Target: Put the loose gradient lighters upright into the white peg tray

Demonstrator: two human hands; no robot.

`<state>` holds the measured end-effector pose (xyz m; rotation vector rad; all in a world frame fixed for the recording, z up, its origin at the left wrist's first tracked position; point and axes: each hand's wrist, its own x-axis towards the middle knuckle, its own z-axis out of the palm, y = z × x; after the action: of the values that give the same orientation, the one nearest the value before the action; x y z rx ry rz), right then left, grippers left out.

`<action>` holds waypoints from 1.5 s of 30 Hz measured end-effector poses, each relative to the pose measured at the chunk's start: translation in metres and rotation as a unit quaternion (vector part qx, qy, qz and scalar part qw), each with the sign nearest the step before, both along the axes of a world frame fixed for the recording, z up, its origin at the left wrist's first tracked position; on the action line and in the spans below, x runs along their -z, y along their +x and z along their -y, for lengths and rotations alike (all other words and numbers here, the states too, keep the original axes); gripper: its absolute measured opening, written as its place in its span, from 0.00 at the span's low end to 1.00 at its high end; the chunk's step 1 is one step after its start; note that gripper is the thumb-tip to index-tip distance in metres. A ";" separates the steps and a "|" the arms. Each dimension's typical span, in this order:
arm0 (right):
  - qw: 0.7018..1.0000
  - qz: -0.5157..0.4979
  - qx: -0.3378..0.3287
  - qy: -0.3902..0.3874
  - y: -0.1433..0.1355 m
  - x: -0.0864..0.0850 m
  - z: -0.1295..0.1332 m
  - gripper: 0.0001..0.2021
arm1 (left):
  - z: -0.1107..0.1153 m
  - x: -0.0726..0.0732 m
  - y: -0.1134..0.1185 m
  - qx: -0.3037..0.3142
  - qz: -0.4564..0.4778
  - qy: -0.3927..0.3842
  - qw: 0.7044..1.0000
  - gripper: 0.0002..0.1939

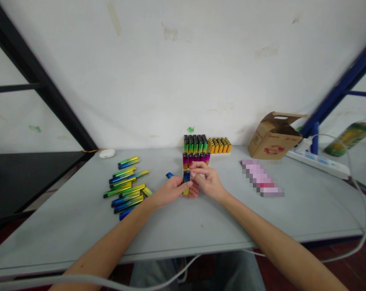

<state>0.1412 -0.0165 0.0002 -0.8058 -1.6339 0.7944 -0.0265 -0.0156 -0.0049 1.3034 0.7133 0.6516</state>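
Note:
Near the middle of the grey table, my left hand is wrapped round a blue and yellow lighter, held upright. My right hand is beside its top, thumb and fingers pinched together; whether anything is between them is too small to tell. Just behind the hands stand purple and orange lighters in a row, partly covered by my fingers. Behind these are upright green lighters with black tops. Several blue, green and yellow lighters lie loose on the left. One blue lighter lies by my left hand.
Small yellow lighters stand in a block near the wall. To the right are an open cardboard box, a blurred pink item, a power strip with cables and a bottle. A white case lies at the back left.

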 end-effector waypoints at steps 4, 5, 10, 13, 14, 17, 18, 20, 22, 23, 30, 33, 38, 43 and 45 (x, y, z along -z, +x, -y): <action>1.000 0.007 0.010 0.001 -0.001 -0.001 0.001 0.14 | 0.000 0.001 0.000 0.004 0.012 -0.001 1.000 0.22; 1.000 0.005 0.011 -0.001 -0.001 -0.001 0.002 0.14 | 0.000 0.001 0.000 0.007 0.013 0.001 1.000 0.22; 1.000 -0.021 0.003 -0.020 -0.003 0.003 0.000 0.12 | 0.000 0.000 0.000 0.007 0.011 0.009 1.000 0.22; 1.000 -0.019 0.015 -0.008 0.001 0.001 -0.005 0.11 | -0.001 -0.002 0.000 -0.025 0.016 0.003 1.000 0.22; 0.999 -0.011 0.031 0.010 0.005 0.000 -0.008 0.12 | -0.001 -0.003 0.000 -0.039 0.020 0.001 0.999 0.21; 0.987 0.006 0.152 0.051 0.020 0.001 -0.018 0.15 | -0.003 -0.007 -0.002 -0.076 0.049 -0.007 0.996 0.19; 0.978 0.013 0.199 0.059 0.026 0.003 -0.022 0.16 | -0.004 -0.009 -0.003 -0.084 0.065 -0.010 0.994 0.19; 0.960 0.045 0.269 0.068 0.037 0.010 -0.030 0.16 | -0.005 -0.012 -0.005 -0.097 0.092 -0.017 0.991 0.18; 0.940 0.084 0.326 0.051 0.048 0.017 -0.039 0.18 | -0.006 -0.014 -0.007 -0.109 0.104 -0.023 0.988 0.16; 0.934 0.115 0.337 0.032 0.052 0.021 -0.043 0.20 | -0.007 -0.015 -0.008 -0.115 0.105 -0.026 0.987 0.16; 0.877 0.447 0.166 -0.061 0.068 0.030 -0.049 0.28 | -0.011 -0.019 -0.014 -0.111 0.118 -0.082 0.983 0.16; 0.840 0.512 0.163 -0.074 0.065 0.029 -0.044 0.36 | -0.011 -0.022 -0.015 -0.102 0.127 -0.107 0.981 0.21; 0.822 0.539 0.161 -0.086 0.061 0.029 -0.040 0.38 | -0.011 -0.022 -0.015 -0.112 0.121 -0.112 0.980 0.27; 0.822 0.537 0.164 -0.090 0.060 0.029 -0.039 0.38 | -0.013 -0.021 -0.014 -0.126 0.109 -0.090 0.982 0.29; 0.825 0.534 0.160 -0.093 0.060 0.028 -0.039 0.39 | -0.013 -0.021 -0.014 -0.129 0.109 -0.080 0.982 0.28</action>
<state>0.2009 0.0226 -0.0279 -1.8287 -2.2824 0.2106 -0.0406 -0.0026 0.0163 0.9826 0.7444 0.9135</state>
